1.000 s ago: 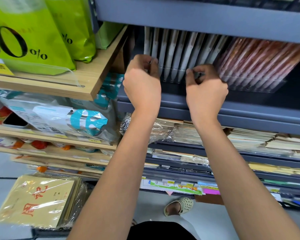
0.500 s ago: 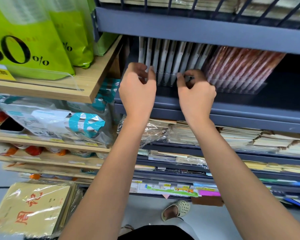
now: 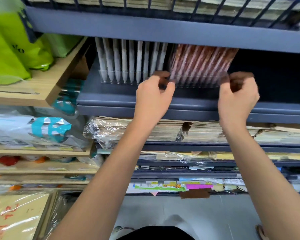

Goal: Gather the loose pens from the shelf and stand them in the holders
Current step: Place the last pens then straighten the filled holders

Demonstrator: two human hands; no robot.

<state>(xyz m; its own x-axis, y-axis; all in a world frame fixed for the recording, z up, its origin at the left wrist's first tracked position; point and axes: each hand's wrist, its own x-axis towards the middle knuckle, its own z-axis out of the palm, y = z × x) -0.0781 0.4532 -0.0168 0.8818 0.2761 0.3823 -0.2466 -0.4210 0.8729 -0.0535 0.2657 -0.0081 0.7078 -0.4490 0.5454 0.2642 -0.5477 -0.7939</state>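
A row of brown pens [image 3: 201, 63] is stood in a clear holder [image 3: 197, 82] on the grey-blue shelf [image 3: 111, 99], set back from its front edge. The holder's left end is pinched by the curled fingers of the left hand [image 3: 154, 90], its right end by the right hand [image 3: 237, 94], though both are blurred. White pens [image 3: 126, 61] are stood in a second holder [image 3: 121, 77] just beside it, toward the shelf's left end.
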